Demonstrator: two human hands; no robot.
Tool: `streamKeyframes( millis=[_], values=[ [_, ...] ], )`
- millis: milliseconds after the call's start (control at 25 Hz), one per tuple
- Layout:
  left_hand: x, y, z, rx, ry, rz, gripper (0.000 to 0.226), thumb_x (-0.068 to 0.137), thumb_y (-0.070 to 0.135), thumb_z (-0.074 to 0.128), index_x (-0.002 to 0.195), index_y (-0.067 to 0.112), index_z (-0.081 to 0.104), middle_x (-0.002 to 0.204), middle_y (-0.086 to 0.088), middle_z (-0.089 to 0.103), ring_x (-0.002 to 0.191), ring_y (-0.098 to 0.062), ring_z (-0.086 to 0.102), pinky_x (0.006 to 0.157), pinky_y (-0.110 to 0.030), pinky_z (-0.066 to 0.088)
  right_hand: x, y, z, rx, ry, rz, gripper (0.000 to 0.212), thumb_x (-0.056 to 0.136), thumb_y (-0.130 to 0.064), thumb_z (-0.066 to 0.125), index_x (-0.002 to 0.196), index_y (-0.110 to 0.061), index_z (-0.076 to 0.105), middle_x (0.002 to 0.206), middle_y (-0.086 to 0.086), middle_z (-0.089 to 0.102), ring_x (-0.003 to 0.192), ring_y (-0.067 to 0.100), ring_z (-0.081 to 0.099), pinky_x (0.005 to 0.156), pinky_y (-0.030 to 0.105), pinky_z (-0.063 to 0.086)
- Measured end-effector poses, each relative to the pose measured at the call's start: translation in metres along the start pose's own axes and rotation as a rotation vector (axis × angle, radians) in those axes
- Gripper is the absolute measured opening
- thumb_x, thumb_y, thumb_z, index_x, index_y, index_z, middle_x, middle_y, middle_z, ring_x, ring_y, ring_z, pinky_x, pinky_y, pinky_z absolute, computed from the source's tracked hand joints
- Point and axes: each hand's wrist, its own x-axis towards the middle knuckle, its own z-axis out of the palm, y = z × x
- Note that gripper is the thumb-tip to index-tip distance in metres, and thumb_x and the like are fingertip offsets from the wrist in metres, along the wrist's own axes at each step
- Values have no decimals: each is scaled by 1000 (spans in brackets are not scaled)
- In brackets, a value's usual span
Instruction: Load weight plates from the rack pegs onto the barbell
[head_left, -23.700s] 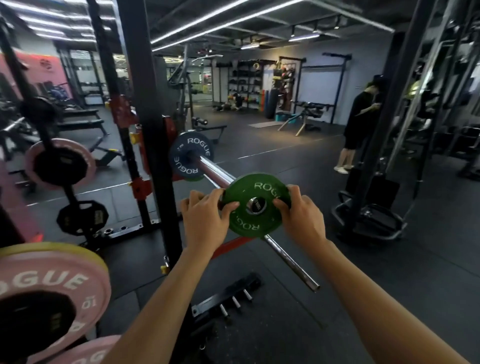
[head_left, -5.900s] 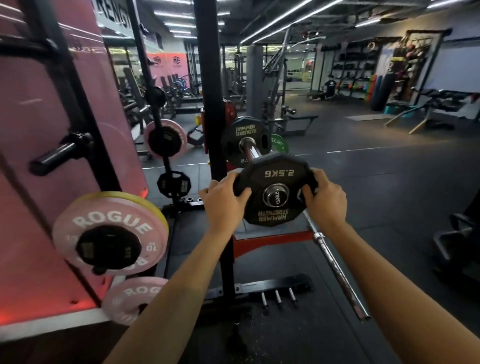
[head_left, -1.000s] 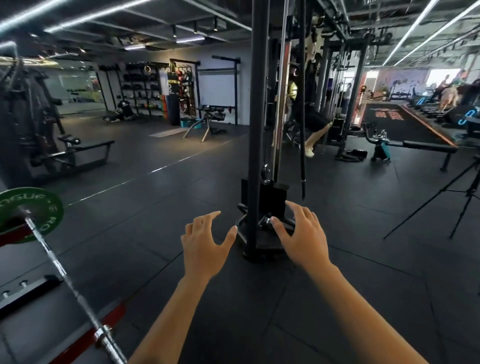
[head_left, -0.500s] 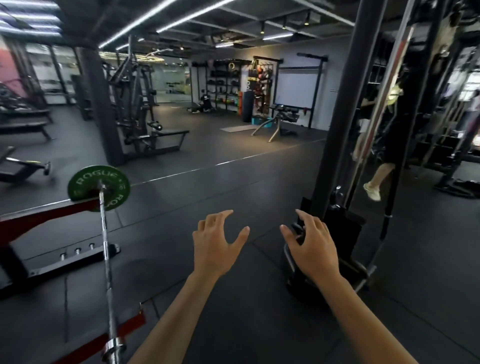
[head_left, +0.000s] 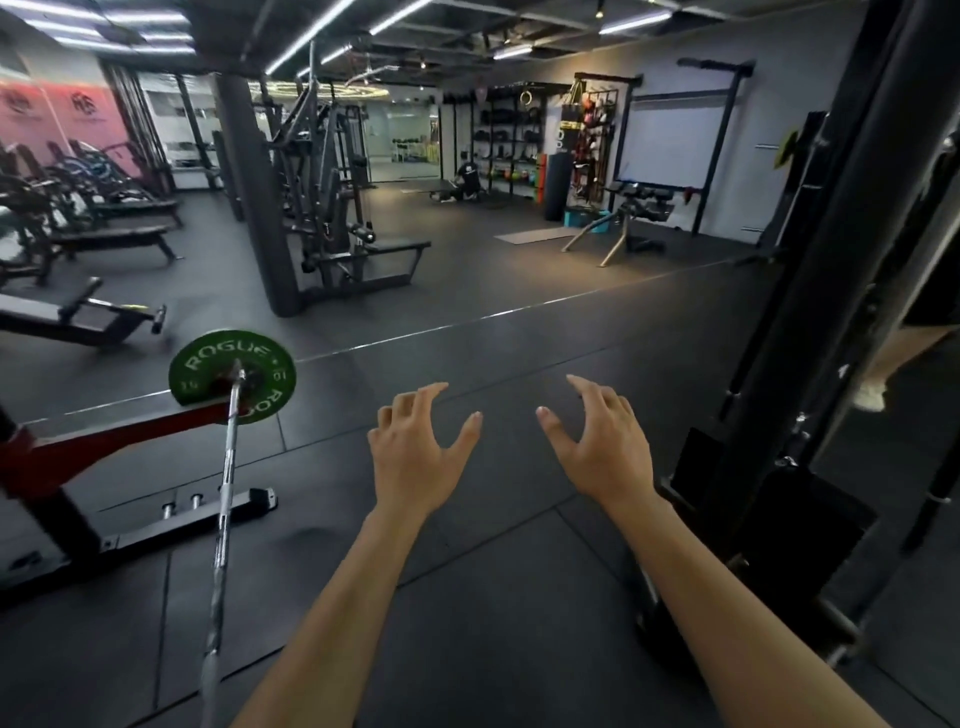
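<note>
A: What does the room look like?

B: It is a gym. The floor (head_left: 519, 322) is covered with dark rubber tiles, with a thin pale line crossing it. Long strip lights run on the ceiling. Benches (head_left: 88, 317) stand at the left, a cable machine (head_left: 332, 208) in the middle, and shelves (head_left: 509, 140) with gear against the far wall. A thick black post (head_left: 831, 260) rises at the right.

A: And the barbell?

B: The barbell (head_left: 223, 514) is at the left. Its long axis goes from the bottom edge of the view up and away, almost straight, leaning a little to the right. At its far end sits a green plate (head_left: 197, 364), its face turned to the camera. The bar passes over a red and black rack (head_left: 78, 457).

A: What do the hands hold?

B: Nothing. The left hand (head_left: 415, 452) and the right hand (head_left: 605, 441) hover above the floor, well right of the bar, fingers spread and loosely bent, palms facing each other.
</note>
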Motion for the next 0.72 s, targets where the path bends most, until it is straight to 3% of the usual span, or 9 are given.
streamKeyframes(
  millis=[360,560,720],
  values=[
    [161,-60,114,64,90,-153,65,81,73,44,131,32,51,129,4,53,118,-20,44,100,-40,36,196,53,145,151,-102,-104,63,90,-57,51,140,-19,44,130,2,54,121,20,48,91,35,46],
    [250,-114,137,177,210,-272,67,79,74,42,130,32,52,127,4,55,120,-20,45,101,-43,38,317,36,232,253,-199,-232,62,90,-56,52,139,-19,46,126,2,57,117,19,49,90,35,46],
    [315,-167,154,273,202,-347,73,76,77,38,132,32,50,130,2,52,127,-20,40,104,-43,32,386,20,308,273,-225,-361,61,91,-55,51,139,-17,47,122,3,59,114,21,50,89,36,47]
  ],
)
